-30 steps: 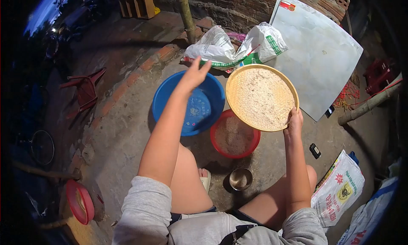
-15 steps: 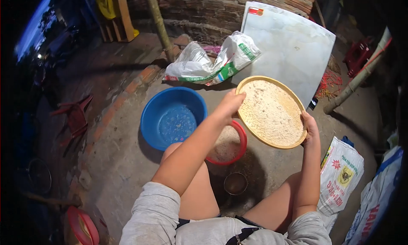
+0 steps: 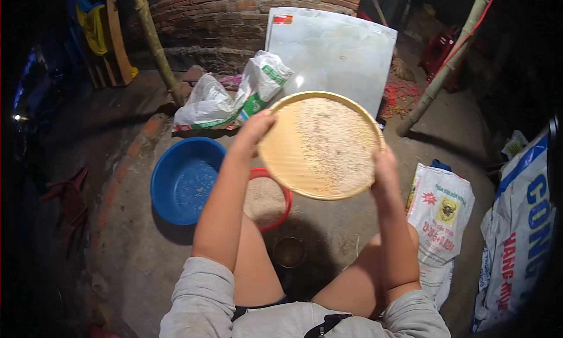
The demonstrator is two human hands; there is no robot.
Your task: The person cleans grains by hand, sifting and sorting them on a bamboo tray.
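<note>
Between my two hands I hold a round, shallow winnowing basket (image 3: 282, 151) up off the floor. My left hand (image 3: 257, 130) grips its left rim, and my right hand (image 3: 385, 169), a little blurred, grips the lower right rim. Pale grain (image 3: 340, 141) with darker bits covers the right part of the basket, while the woven bottom shows bare on the left. Below and left of the basket stands a red basin (image 3: 289, 206) holding similar pale grain. A large blue basin (image 3: 187, 182) stands left of that, with a few light bits on its bottom.
A small round bowl (image 3: 290, 252) sits on the floor between my knees. White sacks lie behind the blue basin (image 3: 211, 103) and right of my leg (image 3: 443, 206). A pale panel (image 3: 334, 56) leans by the brick wall (image 3: 234, 15). Bamboo poles (image 3: 448, 62) flank the area.
The grain, spread over nearly the whole basket before, is now gathered on its right side. The basket looks more level. My view has turned right, so surroundings appear further left.
</note>
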